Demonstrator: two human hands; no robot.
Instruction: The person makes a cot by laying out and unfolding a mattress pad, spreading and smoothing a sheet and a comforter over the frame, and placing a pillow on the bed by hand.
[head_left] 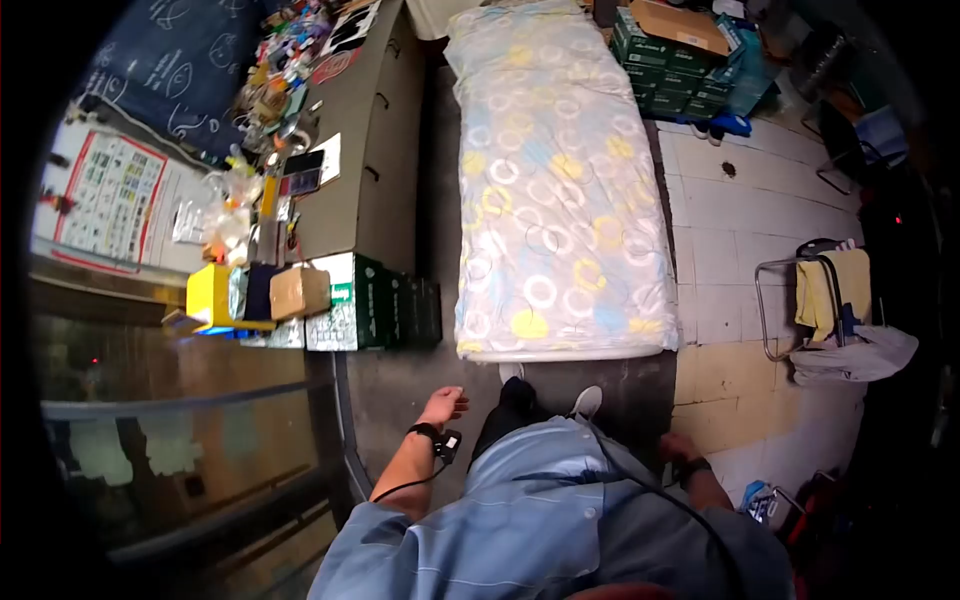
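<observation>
My left hand hangs at my left side above the dark floor, its fingers loosely bent and a little apart, holding nothing that I can see. A black strap with a small device and a cable is on that wrist. My right hand hangs low at my right side in shadow; its fingers are too dark to make out. Nearest in front of my feet is the end of a narrow bed, covered by a pale sheet with white, yellow and blue circles. Neither hand touches it.
To the left stand a long cabinet cluttered on top, a green-and-white carton and a brown box. Green boxes are stacked at the far right. A chair with a yellow cloth stands on the pale tiles at right.
</observation>
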